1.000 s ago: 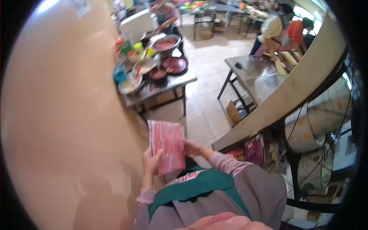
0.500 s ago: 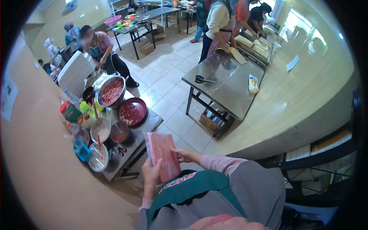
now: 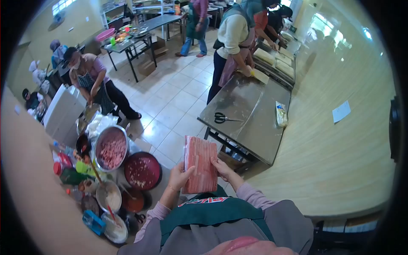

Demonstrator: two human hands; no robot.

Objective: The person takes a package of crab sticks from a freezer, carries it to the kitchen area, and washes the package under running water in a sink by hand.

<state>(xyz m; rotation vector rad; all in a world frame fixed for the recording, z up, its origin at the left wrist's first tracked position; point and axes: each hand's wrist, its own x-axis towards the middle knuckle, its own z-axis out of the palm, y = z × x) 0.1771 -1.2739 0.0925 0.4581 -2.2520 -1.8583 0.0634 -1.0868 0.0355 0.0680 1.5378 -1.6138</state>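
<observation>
Held upright before my chest is a flat pack of pink-and-white streaked sliced meat [image 3: 202, 166], seemingly wrapped in clear plastic. My left hand [image 3: 180, 178] is closed on its left edge, the thumb on the front face. On the opposite edge, my right hand [image 3: 222, 171] grips it lower than the top corner. The fingers behind the pack are hidden. To my left, the nearest things are a dark red pan [image 3: 143, 170] with pale bits in it and a steel bowl [image 3: 111, 148] of chopped pink meat.
The left table also carries bowls of white paste [image 3: 109, 199], a reddish-brown bowl [image 3: 133, 200] and bottles. Ahead right, a metal table [image 3: 250, 114] bears black-handled scissors [image 3: 221, 118] and a packet [image 3: 281, 114]. A co-worker [image 3: 233, 42] stands beside it; another [image 3: 91, 76] works at the left.
My view has turned right and the pack now faces me more squarely, both hands still on it. A co-worker in jeans at the back shows more fully.
</observation>
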